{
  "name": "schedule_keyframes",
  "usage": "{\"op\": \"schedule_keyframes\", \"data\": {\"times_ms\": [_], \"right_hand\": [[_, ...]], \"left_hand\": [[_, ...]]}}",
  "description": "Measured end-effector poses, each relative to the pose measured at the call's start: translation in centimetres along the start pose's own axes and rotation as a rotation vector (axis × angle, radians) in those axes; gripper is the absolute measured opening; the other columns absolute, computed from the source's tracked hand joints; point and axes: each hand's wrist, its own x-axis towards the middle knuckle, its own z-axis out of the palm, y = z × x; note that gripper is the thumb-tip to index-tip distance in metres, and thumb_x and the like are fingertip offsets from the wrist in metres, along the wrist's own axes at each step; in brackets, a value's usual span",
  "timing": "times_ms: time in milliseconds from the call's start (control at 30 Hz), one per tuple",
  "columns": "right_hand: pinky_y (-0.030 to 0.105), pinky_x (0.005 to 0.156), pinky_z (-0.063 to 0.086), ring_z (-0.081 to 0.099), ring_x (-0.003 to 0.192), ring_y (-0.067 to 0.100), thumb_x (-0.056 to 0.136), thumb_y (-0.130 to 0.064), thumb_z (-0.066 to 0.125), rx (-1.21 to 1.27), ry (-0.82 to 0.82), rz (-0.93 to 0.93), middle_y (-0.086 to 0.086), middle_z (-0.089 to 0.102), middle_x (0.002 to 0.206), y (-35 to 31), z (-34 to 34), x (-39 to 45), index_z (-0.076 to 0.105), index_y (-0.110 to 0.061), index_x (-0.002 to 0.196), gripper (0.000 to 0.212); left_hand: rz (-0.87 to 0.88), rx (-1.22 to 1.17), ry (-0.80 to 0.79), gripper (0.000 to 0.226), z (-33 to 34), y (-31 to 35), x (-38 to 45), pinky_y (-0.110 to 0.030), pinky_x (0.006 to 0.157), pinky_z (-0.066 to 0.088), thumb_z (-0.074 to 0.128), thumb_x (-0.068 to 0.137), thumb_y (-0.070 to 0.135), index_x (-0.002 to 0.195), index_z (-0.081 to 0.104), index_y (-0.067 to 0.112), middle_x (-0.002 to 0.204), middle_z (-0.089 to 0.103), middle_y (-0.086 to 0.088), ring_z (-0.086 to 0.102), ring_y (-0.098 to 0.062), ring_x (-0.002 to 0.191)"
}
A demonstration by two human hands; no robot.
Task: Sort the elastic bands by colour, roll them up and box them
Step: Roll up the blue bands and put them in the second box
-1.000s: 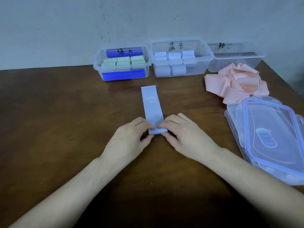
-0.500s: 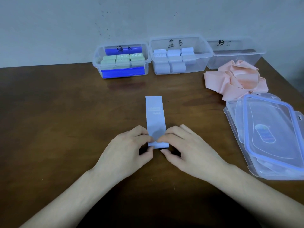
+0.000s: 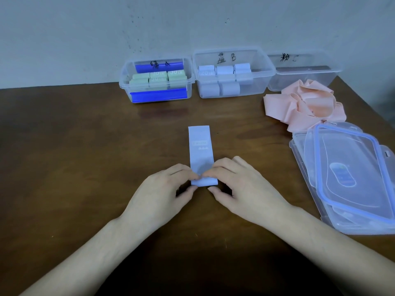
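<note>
- Both hands meet at the near end of the pale blue band (image 3: 201,150), fingers curled over its rolled part.
- Left hand (image 3: 162,193): fingertips on top of the roll, thumb at its near edge, pinching it.
- Right hand (image 3: 239,189): same pose mirrored, fingers on top of the roll, thumb just beside its near right corner; grips the roll.
- Pale blue band lies flat on the worktop (image 3: 64,167), long axis pointing away from the person; near end turned into a short roll, far end flat with faint white print on it.
- Beyond the band, against the wall, a row of three clear boxes.
- Green box (image 3: 157,82): beyond the band and left; holds rolled green bands marked 30 LB, dark blue strips along its front and back, handwritten label on the back wall.
- Blue box (image 3: 233,73): straight beyond the band, just right of the green box, touching or nearly so; holds rolled pale blue bands, one marked 20 LB; label with a B.
- Pink box (image 3: 303,71): right of the blue box; label handwritten, contents unclear through the plastic.
- Pink bands (image 3: 303,103): loose tangled heap right of the band, in front of the pink box.
- Clear lids (image 3: 350,178): stack with blue seal rims, right of the band, nearer than the pink heap, touching its near edge.
</note>
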Motion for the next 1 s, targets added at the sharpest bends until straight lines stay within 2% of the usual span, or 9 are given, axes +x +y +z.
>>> {"op": "schedule_keyframes", "data": {"times_ms": [100, 233, 433, 567, 700, 833, 1000], "right_hand": [[0.028, 0.080, 0.049, 0.045, 0.091, 0.009, 0.092, -0.021, 0.067, -0.012, 0.023, -0.014, -0.012, 0.058, 0.111, 0.0, 0.1, 0.2, 0.066, -0.025, 0.117, 0.026], [0.031, 0.082, 0.050, 0.044, 0.091, 0.007, 0.097, -0.022, 0.061, 0.004, 0.014, 0.011, -0.012, 0.060, 0.112, 0.2, 0.1, 0.6, 0.066, -0.025, 0.118, 0.022], [0.030, 0.088, 0.049, 0.044, 0.099, 0.007, 0.098, -0.027, 0.059, -0.013, 0.018, 0.041, -0.012, 0.058, 0.119, 0.0, 0.1, 1.0, 0.065, -0.026, 0.127, 0.030], [0.027, 0.085, 0.050, 0.047, 0.097, 0.008, 0.091, -0.022, 0.068, -0.012, 0.057, 0.018, -0.009, 0.058, 0.115, -0.1, 0.3, 1.2, 0.065, -0.023, 0.120, 0.029], [0.028, 0.079, 0.049, 0.048, 0.091, 0.008, 0.093, -0.019, 0.065, 0.010, 0.068, 0.037, -0.010, 0.060, 0.112, 0.3, 0.4, 1.8, 0.067, -0.022, 0.115, 0.022], [0.027, 0.084, 0.047, 0.047, 0.095, 0.008, 0.096, -0.025, 0.060, 0.017, 0.045, 0.059, -0.012, 0.060, 0.114, 0.7, 0.5, 2.3, 0.066, -0.024, 0.121, 0.026], [0.030, 0.086, 0.049, 0.047, 0.101, 0.010, 0.093, -0.026, 0.064, -0.023, 0.090, 0.078, -0.009, 0.055, 0.120, 0.7, 0.6, 2.5, 0.063, -0.023, 0.125, 0.032]], "left_hand": [[0.001, -0.005, 0.018, 0.019, 0.0, -0.2, 0.2, -0.004, 0.064, 0.037, 0.068, 0.090, 0.024, 0.109, 0.072, 0.026, 0.104, 0.061, 0.022, 0.047, 0.006, 0.064], [0.034, 0.016, 0.061, 0.021, 0.0, -0.1, 0.5, -0.005, 0.063, 0.039, 0.062, 0.091, 0.029, 0.109, 0.071, 0.024, 0.108, 0.059, 0.018, 0.046, -0.001, 0.062], [0.025, 0.021, 0.049, 0.018, 0.1, -0.9, 1.0, -0.002, 0.065, 0.036, 0.071, 0.088, 0.022, 0.106, 0.073, 0.025, 0.106, 0.064, 0.019, 0.045, 0.015, 0.067], [-0.006, -0.015, 0.039, 0.019, 0.1, -1.1, 1.5, -0.013, 0.065, 0.047, 0.066, 0.092, 0.023, 0.110, 0.073, 0.026, 0.107, 0.062, 0.021, 0.052, 0.001, 0.069], [0.020, -0.023, 0.080, 0.020, 0.2, -1.1, 1.6, -0.005, 0.062, 0.039, 0.065, 0.091, 0.026, 0.110, 0.070, 0.025, 0.110, 0.057, 0.017, 0.048, -0.001, 0.062], [0.034, 0.027, 0.053, 0.021, 0.3, -1.5, 1.7, -0.004, 0.060, 0.036, 0.072, 0.086, 0.023, 0.108, 0.070, 0.024, 0.110, 0.058, 0.017, 0.044, -0.002, 0.058], [-0.012, 0.005, 0.068, 0.020, 0.4, -1.9, 2.4, -0.004, 0.061, 0.033, 0.069, 0.089, 0.020, 0.109, 0.072, 0.025, 0.110, 0.061, 0.020, 0.046, 0.008, 0.060]]}}
